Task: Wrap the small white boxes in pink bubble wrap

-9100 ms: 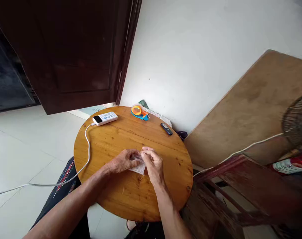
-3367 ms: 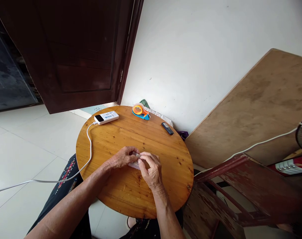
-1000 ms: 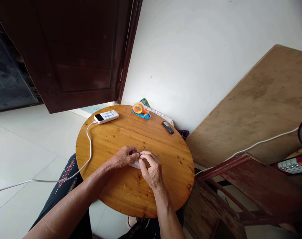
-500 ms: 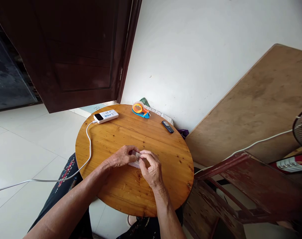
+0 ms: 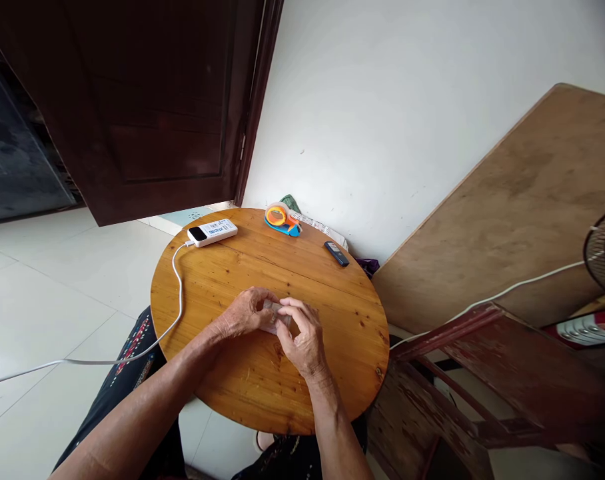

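Both my hands meet at the middle of a round wooden table (image 5: 232, 393). My left hand (image 5: 245, 312) and my right hand (image 5: 303, 337) have their fingers curled and pinched on a small clear plastic packet (image 5: 272, 317) that lies on the tabletop between them. Only a sliver of the packet shows between the fingertips; the rest is hidden under my fingers.
At the table's far edge lie a white power bank (image 5: 212, 232) with a white cable (image 5: 175, 293) trailing off left, an orange and blue tape dispenser (image 5: 281, 219) and a small dark lighter (image 5: 336, 253). A wooden board (image 5: 507, 207) leans on the wall; a red-brown chair (image 5: 482, 387) stands right.
The hands have stayed at the same spot on the packet, fingers shifting only slightly. Compared with nine seconds ago, less of the packet shows, now bunched under the fingertips.
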Available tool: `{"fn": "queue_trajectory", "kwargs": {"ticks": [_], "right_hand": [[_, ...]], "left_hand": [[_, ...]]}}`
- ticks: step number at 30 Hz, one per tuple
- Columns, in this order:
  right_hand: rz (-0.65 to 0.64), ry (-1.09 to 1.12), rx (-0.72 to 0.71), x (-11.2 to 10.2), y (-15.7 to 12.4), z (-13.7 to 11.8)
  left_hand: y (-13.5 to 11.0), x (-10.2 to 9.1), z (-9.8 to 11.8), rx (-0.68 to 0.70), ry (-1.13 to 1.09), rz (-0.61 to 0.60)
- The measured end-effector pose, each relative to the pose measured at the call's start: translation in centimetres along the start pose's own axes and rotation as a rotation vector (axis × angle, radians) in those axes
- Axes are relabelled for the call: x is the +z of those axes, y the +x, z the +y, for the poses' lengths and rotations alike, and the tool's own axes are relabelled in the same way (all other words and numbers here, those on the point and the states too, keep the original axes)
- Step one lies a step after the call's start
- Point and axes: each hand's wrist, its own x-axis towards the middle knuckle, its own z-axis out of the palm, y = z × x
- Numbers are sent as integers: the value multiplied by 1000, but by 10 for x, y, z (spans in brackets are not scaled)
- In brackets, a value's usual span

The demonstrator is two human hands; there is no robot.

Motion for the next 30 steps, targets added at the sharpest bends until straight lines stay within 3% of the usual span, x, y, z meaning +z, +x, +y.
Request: {"fn": "queue_trajectory", "kwargs": {"ticks": [10,16,21,25,30], "right_hand": [[-18,-6,-19,1,1,1],[30,85,117,-6,1,4],[-26,98,104,-1,0,4],[34,129,228,2,-2,9],[-83,81,358,1,8,14]], "left_hand": [[7,-1,-14,-26,-149,-105],[7,-1,-15,-31,-202,-134],[8,-1,-16,-29,-184,-128],[6,-1,-13,-49,-207,-129],[4,-1,-7,-32,-190,-116]]}}
